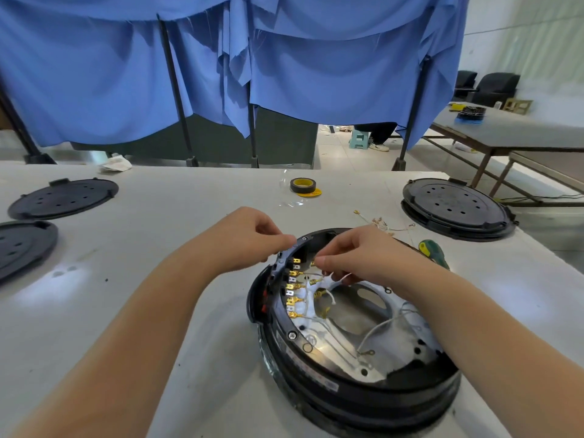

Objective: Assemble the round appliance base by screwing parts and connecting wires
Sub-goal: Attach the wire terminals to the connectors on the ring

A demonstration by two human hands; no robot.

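Observation:
The round black appliance base [319,379] lies open side up on the white table, with a silver metal plate [376,320] inside. A row of gold spade terminals [294,289] lines its left inner rim, with white wires [379,330] running across the plate. My left hand [249,238] grips the rim at the far left, fingers curled over the edge. My right hand [357,254] pinches a white wire with a gold connector just beside the terminal row.
Loose wires with ring terminals [379,222] lie behind the base. A green-handled screwdriver [434,252] rests at its right. A tape roll [302,185] sits farther back. Black round covers lie at left [63,197], [22,245] and right [455,208].

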